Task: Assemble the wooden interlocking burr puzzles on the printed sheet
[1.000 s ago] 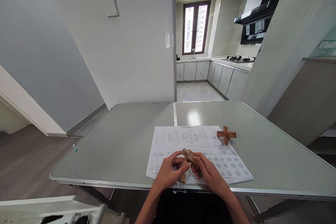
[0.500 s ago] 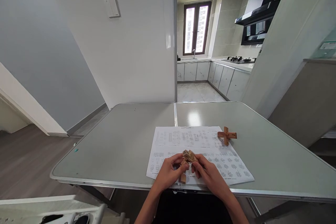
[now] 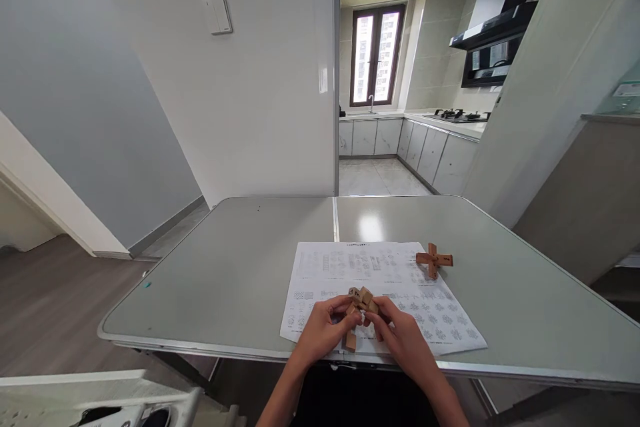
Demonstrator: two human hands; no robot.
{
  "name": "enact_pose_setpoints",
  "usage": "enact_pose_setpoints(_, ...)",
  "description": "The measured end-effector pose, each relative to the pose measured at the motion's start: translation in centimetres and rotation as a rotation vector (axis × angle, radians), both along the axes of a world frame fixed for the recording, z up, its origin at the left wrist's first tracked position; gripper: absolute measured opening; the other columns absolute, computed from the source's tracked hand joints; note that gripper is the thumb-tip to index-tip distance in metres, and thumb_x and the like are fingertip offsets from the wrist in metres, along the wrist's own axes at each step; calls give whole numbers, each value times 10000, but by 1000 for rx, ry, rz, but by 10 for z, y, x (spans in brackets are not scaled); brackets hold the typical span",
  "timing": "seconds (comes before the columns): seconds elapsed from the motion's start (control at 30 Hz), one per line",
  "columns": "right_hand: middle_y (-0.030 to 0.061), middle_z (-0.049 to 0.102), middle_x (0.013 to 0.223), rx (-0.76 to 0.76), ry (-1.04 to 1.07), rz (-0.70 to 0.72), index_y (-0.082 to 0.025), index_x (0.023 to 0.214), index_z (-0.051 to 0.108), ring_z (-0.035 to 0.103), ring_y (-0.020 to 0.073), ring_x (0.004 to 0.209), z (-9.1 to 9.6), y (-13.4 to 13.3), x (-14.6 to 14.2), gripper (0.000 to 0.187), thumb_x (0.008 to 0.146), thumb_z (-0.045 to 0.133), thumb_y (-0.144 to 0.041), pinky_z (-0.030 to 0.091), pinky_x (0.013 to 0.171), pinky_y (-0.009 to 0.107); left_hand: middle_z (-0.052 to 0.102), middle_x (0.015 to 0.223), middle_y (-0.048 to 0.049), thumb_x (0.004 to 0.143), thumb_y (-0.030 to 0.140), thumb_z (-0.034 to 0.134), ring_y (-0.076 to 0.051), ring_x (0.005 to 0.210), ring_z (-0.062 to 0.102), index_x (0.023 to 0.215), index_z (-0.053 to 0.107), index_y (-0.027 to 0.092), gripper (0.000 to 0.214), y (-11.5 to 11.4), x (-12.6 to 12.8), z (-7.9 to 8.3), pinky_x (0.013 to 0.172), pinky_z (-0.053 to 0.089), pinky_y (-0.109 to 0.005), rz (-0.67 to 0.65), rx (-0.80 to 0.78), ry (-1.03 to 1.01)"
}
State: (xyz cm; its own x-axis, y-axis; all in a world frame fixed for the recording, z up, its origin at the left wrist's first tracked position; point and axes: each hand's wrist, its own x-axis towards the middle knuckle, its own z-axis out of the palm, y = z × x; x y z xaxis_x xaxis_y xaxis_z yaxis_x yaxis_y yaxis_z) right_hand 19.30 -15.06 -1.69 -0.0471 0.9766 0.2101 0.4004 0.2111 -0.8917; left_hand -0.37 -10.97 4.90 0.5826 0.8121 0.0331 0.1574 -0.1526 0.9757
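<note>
Between my two hands, over the lower part of the printed sheet (image 3: 345,267), is a cluster of light wooden puzzle pieces (image 3: 367,296) with dark marks on top. My left hand (image 3: 323,328) is closed on its left side, thumb and fingers pinching the wood. My right hand (image 3: 399,330) grips the cluster's right side with thumb and fingertips. Another wooden piece (image 3: 351,342) shows below my left fingertips; I cannot tell whether it is joined to the cluster. A reddish-brown wooden cross (image 3: 433,260), made of interlocked pieces, lies at the sheet's upper right corner.
The grey folding table (image 3: 240,267) has a metal rim and a centre seam. A white plastic container (image 3: 100,387) with items in it stands below the table at the lower left. A wall (image 3: 260,107) rises behind the table, beside a kitchen opening.
The right hand's fingers have shifted slightly on the wooden pieces, and the cluster looks a little more spread at the top. The cross stays in place; the view has moved slightly.
</note>
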Motion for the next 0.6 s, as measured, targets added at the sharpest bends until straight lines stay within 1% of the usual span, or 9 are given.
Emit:
enact_pose_setpoints(0.13, 7, 659, 752, -9, 19, 37, -233, 1044, 595, 559, 180, 615, 3, 1, 2, 364, 1059, 428, -556, 449, 644, 292, 774, 943, -52, 982, 468, 614, -229, 934, 681, 1240, 744, 183, 406, -1, 1, 2, 923, 491, -322, -12, 3, -1)
enact_pose_setpoints(0.37, 18, 689, 761, -11, 93, 79, -222, 1004, 615, 576, 177, 614, 15, 1, 3, 388, 1052, 443, -566, 474, 636, 291, 733, 898, -53, 981, 515, 593, -216, 896, 645, 1224, 737, 170, 445, 0, 1, -3, 858, 482, -301, 4, 28, 18)
enact_pose_setpoints(0.5, 32, 718, 818, -41, 130, 115, -218, 990, 604, 568, 172, 615, 14, 3, 4, 393, 1046, 452, -577, 476, 634, 296, 715, 861, -55, 937, 591, 615, -216, 863, 614, 1076, 773, 164, 476, 0, 1, -2, 830, 482, -304, 36, 26, 52)
enact_pose_setpoints(0.6, 19, 689, 749, -76, 139, 127, -212, 1001, 602, 570, 181, 613, 11, 4, 6, 416, 1040, 451, -598, 473, 639, 305, 680, 825, -43, 948, 594, 596, -190, 805, 562, 961, 767, 165, 462, 0, 1, -1, 786, 461, -288, 40, 56, 60)
